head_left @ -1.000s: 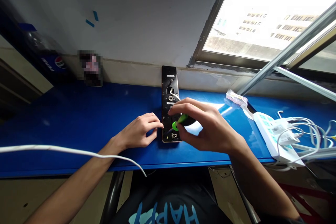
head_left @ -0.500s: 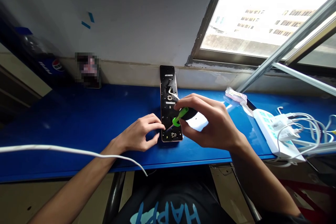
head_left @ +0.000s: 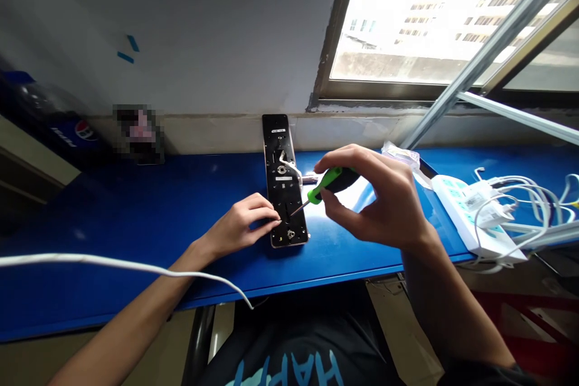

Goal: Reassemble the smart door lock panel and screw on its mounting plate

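A long, narrow black device panel [head_left: 277, 193] leans against the wall with its lower end on the blue table. It has a white cable, small screws, labels and a metal fitting near the bottom. My right hand [head_left: 377, 199] grips a screwdriver [head_left: 326, 184] by its green and black handle. The thin shaft slants down left, its tip over the panel's lower part; whether it touches, I cannot tell. My left hand [head_left: 244, 220] reaches the panel's lower left edge, thumb and forefinger pinched together near the screwdriver tip. Anything between those fingertips is too small to make out.
On the right lies a white power strip [head_left: 452, 208] with plugs and tangled white cables. A plastic packet [head_left: 402, 155] sits behind it. At the left stand a Pepsi bottle [head_left: 67, 126] and a blurred-out object [head_left: 138, 132]. A white cord [head_left: 136, 265] crosses above my left forearm.
My right hand has drawn back to the right, and the screwdriver shows more of its shaft. My left thumb and forefinger have closed together over the panel's edge. The view has shifted slightly.
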A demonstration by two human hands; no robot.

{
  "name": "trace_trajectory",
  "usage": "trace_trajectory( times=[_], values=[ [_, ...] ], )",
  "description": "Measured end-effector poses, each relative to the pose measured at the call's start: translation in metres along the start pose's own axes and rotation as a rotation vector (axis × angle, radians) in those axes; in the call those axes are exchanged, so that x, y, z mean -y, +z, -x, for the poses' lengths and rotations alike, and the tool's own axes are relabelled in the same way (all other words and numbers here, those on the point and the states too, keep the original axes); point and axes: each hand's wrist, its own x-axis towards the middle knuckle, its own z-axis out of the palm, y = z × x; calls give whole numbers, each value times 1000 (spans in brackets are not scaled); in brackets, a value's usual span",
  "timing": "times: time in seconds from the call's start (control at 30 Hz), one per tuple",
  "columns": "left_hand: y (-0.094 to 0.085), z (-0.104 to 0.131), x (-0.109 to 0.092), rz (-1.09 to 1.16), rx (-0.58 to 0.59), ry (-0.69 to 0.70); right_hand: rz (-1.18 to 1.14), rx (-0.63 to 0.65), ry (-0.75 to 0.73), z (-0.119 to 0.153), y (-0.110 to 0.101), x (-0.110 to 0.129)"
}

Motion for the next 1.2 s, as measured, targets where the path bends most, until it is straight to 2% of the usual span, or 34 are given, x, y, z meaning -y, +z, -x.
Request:
trace_trajectory(
  times=[0.1, 0.17, 0.23, 0.33, 0.47, 0.63, 1.0, 1.2],
  values=[
    [-4, -31, 0, -4, 45, 36, 137, -61, 22, 7, -14, -14],
    [1, -61, 0, -26, 118, 60, 236, -64, 51, 15, -22, -25],
    [13, -94, 2, -85, 213, 69, 322, -50, 106, 26, -30, -35],
    [39, -138, 8, -208, 415, 42, 377, -17, 205, 43, -38, -48],
    [69, -172, 15, -210, 534, 42, 328, -17, 288, 62, -46, -58],
    [84, -182, 23, -175, 623, 5, 271, -42, 323, 76, -52, -66],
    [89, -185, 33, -79, 731, -77, 227, -61, 355, 84, -51, -70],
    [90, -183, 31, -69, 723, -78, 224, -50, 348, 83, -50, -70]
  ],
)
